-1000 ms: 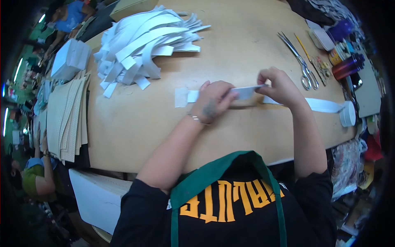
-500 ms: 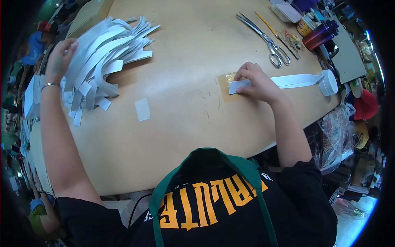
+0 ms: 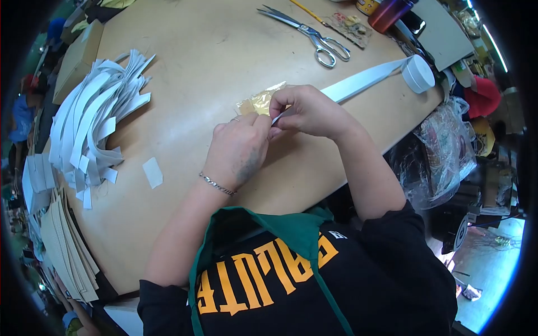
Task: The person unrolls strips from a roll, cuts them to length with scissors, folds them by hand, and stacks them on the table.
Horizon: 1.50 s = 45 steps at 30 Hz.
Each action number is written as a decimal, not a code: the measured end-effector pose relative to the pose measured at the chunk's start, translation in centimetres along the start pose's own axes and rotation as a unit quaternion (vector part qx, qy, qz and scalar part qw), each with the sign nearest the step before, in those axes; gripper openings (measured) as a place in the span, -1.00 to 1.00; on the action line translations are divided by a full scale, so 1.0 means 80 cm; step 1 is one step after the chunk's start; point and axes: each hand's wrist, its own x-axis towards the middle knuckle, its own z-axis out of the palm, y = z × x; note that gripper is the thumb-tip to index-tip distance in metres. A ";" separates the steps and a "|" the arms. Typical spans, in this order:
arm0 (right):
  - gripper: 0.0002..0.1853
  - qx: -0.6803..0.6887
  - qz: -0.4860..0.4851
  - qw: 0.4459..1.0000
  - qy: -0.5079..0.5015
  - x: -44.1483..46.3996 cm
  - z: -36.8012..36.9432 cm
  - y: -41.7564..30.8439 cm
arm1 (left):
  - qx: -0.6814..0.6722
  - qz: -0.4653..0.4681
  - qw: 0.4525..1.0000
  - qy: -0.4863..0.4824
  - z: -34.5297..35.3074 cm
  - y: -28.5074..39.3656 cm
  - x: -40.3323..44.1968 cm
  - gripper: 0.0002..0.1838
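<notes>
A long white strip [image 3: 364,81] runs across the table from a white roll [image 3: 419,74] at the right. My right hand [image 3: 311,112] pinches the strip near its free end. Against it, my left hand [image 3: 240,147] has its fingers closed at that same end, knuckles up; its fingertips are mostly hidden. Just beyond both hands, a shiny yellowish patch of tape [image 3: 262,102] lies flat on the table. To the left lies a thick bundle of cut white strips [image 3: 92,120], untouched by either hand.
Scissors [image 3: 311,36] and a yellow-handled brush [image 3: 314,14] lie at the back. A small white piece [image 3: 152,172] rests left of my hands. A cardboard box [image 3: 78,59] and a stack of card sheets [image 3: 64,246] line the left edge; a dark red bottle [image 3: 390,15] stands back right.
My left hand has left the bundle of strips and come across to meet my right hand at the strip's end. The camera view has shifted and turned.
</notes>
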 end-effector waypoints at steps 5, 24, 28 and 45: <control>-0.47 -0.160 -0.164 0.951 0.207 -0.032 -0.082 0.046 | -0.109 -0.048 0.993 0.023 -0.030 0.012 -0.014 -0.89; -0.50 -0.535 0.301 0.719 0.324 -0.059 -0.195 0.194 | -0.157 -0.382 0.909 0.057 -0.154 -0.060 -0.260 -0.77; -0.48 -0.594 0.128 0.714 0.348 -0.109 -0.257 0.284 | -0.180 -0.370 0.910 0.058 -0.125 -0.037 -0.234 -0.80; -0.69 -0.196 -0.207 0.952 -0.110 0.027 0.119 -0.115 | 0.089 -0.077 0.988 0.097 -0.106 -0.022 -0.163 -0.98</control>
